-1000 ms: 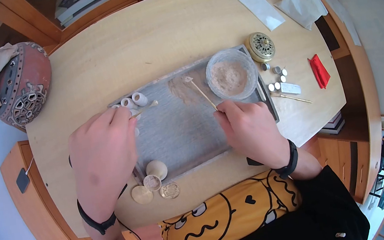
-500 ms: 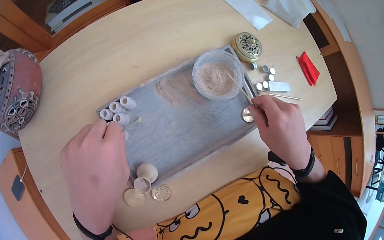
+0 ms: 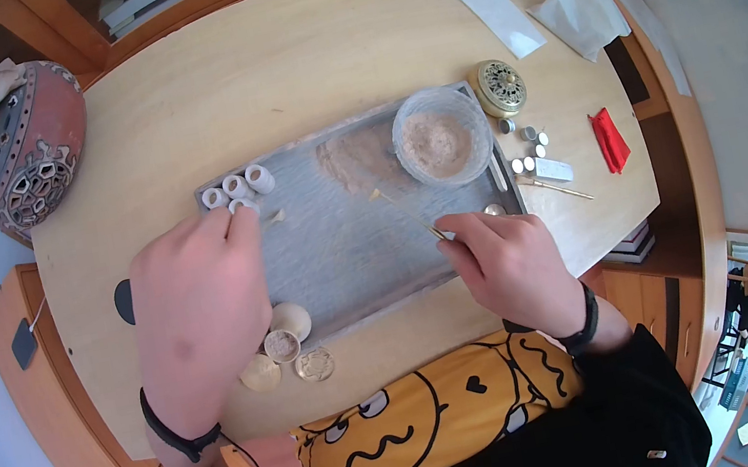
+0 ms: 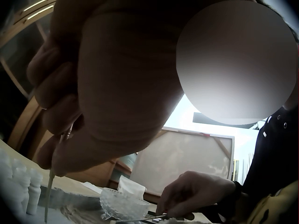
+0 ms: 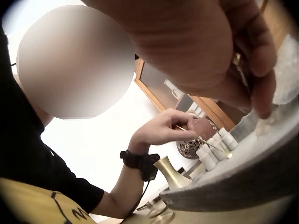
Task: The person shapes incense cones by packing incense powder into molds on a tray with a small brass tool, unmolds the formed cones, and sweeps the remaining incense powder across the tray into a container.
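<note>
Between thumb and fingers, my left hand (image 3: 204, 311) pinches a thin stick-like tool (image 4: 49, 193); its small pale end (image 3: 278, 215) points down over the grey tray (image 3: 350, 267) beside the white bottles (image 3: 259, 178). My right hand (image 3: 520, 268) grips a slender brass-coloured scoop (image 3: 408, 212), whose small tip (image 3: 375, 195) is over the tray, left of the cut-glass bowl (image 3: 435, 95). Pale brown powder (image 3: 437, 146) fills the bottom of that bowl. More powder (image 3: 342, 162) is smeared on the tray's far side. A small brass dish (image 3: 495, 209) shows partly behind the right hand.
Brass pieces, including a powder-filled cup (image 3: 282, 346) and a round lid (image 3: 315, 364), stand at the tray's near left corner. Right of the tray are an openwork brass burner (image 3: 501, 87), several small jars (image 3: 528, 133) and a red pouch (image 3: 610, 141). A large pot (image 3: 34, 152) stands far left.
My right hand took the scoop's tip from over the tray into the powder bowl, then back left over the tray. The left hand has stayed near the bottles, still pinching its tool.
</note>
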{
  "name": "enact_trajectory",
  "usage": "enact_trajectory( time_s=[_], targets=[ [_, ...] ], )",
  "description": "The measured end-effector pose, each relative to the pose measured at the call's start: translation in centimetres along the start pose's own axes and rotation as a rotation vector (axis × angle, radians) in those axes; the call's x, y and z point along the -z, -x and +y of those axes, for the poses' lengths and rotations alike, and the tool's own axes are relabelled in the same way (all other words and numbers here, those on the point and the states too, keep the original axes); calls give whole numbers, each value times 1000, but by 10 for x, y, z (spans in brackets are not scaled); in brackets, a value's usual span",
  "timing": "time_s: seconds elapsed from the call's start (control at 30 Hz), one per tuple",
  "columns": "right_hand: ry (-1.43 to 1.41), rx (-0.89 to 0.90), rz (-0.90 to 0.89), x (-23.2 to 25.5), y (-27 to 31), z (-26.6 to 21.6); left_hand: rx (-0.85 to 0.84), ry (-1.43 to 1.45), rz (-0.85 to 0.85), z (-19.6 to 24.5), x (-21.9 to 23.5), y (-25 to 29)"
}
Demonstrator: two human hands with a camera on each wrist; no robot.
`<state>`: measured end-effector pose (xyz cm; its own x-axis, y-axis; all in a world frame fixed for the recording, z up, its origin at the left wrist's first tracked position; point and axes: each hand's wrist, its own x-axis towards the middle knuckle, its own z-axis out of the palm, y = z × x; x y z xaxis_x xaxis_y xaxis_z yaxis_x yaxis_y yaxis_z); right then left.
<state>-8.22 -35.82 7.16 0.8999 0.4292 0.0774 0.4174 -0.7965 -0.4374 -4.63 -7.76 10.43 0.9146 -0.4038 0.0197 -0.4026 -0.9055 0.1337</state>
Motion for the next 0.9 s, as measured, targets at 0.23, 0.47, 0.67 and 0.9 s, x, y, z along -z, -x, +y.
enact_trajectory(
  time_s=[0.23, 0.47, 0.67, 0.9],
  targets=[
    [-75, -61, -104, -24, -26, 4, 31, -35, 8, -2, -4, -2],
    [-142, -62, -56, -38, -49, 0, 39, -21, 16, 1, -2, -3],
    [-29, -62, -8, -46, -58, -2, 33, -45, 14, 1, 0, -3],
    [-79, -49, 42, -43, -50, -3, 42, -27, 9, 3, 1, -4]
  ],
)
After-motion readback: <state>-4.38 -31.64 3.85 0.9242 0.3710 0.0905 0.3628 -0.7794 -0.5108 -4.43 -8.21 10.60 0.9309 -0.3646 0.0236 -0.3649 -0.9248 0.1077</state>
